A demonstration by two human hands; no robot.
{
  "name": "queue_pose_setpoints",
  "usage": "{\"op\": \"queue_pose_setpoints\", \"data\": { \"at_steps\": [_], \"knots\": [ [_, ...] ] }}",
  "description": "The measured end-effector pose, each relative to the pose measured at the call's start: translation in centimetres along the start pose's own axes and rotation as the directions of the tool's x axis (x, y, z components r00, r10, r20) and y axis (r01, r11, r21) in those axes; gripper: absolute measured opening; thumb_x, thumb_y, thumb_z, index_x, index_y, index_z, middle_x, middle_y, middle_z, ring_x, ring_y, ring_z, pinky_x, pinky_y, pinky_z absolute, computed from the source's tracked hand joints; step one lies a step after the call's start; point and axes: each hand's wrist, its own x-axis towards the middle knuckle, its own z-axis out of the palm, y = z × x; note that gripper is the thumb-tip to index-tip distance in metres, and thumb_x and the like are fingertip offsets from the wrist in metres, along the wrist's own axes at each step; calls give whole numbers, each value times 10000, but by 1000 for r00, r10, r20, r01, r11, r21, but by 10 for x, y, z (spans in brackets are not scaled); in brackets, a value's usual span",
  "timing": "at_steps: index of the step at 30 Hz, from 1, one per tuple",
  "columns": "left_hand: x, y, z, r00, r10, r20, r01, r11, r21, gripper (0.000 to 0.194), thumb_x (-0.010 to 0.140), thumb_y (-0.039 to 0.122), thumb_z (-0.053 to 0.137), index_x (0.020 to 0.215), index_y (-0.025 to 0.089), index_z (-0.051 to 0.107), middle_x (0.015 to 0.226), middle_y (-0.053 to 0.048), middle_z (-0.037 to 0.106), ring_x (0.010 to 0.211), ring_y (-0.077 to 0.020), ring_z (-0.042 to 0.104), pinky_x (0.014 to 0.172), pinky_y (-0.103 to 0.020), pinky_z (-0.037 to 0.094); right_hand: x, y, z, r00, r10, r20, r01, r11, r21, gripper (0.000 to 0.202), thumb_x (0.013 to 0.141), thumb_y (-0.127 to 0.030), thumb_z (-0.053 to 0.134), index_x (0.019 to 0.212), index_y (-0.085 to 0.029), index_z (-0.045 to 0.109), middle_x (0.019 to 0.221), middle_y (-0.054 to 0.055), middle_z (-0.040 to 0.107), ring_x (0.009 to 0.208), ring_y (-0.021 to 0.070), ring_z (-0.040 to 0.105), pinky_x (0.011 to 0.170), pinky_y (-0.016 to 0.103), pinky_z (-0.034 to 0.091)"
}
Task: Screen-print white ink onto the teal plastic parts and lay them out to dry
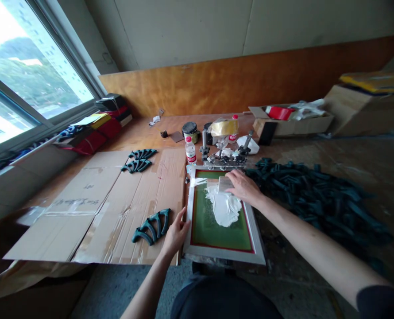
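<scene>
A silk-screen frame (260,248) with a pale metal border and green mesh lies in front of me. White paste (225,210) is spread thickly over the upper middle of the mesh. My right hand (241,184) grips a squeegee (223,183), a pale flat blade at the paste's upper edge. At the frame's left border is my left hand (177,232), its thumb against the edge and its fingers apart. Just left of that hand, several dark green curved parts (153,228) lie in a row on flattened cardboard (97,239).
Metal hinge clamps (222,160) stand behind the frame, beside a red-capped bottle (190,152) and a jar (190,130). A large heap of dark green parts (310,195) spreads on the right. More parts (137,165) lie on the cardboard's far end. An open carton (296,124) stands behind the heap.
</scene>
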Motion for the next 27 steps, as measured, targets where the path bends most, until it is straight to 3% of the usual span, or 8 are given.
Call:
{"op": "queue_pose_setpoints", "data": {
  "at_steps": [3,8,10,14,16,20,22,27],
  "knots": [
    [6,-8,2,1000,-11,12,11,1000,4,654,835,490,563,1417,211,459,733,6,634,602,-127,553,566,-214,425,-18,-23,11,987,-83,139,84,996,-2,71,802,-151,646,865,-178,626,854,68,638,863,213,583,761,295,466],
    [6,-11,0,999,-34,15,34,999,-37,638,811,474,598,1383,207,503,782,-15,668,650,-148,588,587,-223,450,-70,-17,9,864,-479,154,470,878,95,186,801,-32,492,824,-167,617,828,67,635,846,203,554,749,296,433],
    [6,-12,0,1000,-27,16,28,999,-45,624,813,469,601,1371,205,515,793,-21,672,663,-151,593,586,-222,451,-71,-13,4,829,-530,176,509,847,155,160,794,-48,516,786,-179,607,790,45,625,802,192,550,721,290,429],
    [6,-11,0,1000,-12,18,13,998,-57,622,832,486,578,1383,210,494,798,-24,675,648,-141,587,563,-213,438,-67,-16,12,903,-429,19,425,899,105,197,814,-35,488,815,-170,631,796,55,627,829,195,555,739,299,444],
    [4,-10,0,999,-14,30,17,997,-80,646,832,497,578,1399,208,470,807,-25,679,637,-135,581,550,-209,428,-76,-19,20,881,-464,-92,469,882,47,250,836,-30,440,888,-150,654,858,87,643,889,210,564,769,316,457],
    [2,-2,-2,997,-36,74,46,989,-139,712,816,512,591,1419,171,428,789,-25,674,606,-123,559,519,-202,401,-82,-20,18,871,-491,-20,489,860,145,170,872,-106,499,882,-171,656,820,59,646,820,193,581,735,297,473],
    [1,6,-6,994,-47,102,62,986,-154,766,808,526,599,1445,157,384,738,-9,657,567,-116,534,494,-199,374,-63,-20,8,920,-392,4,385,904,186,133,879,-175,575,980,-196,660,854,40,661,834,186,594,752,287,481],
    [-10,56,-25,1000,-18,23,23,974,-224,800,803,655,549,1441,190,420,775,-22,672,639,-146,585,544,-217,418,10,-4,-32,998,-20,-58,23,999,45,547,855,-376,662,1372,-296,501,973,36,666,868,210,622,726,296,492]
  ]
}}
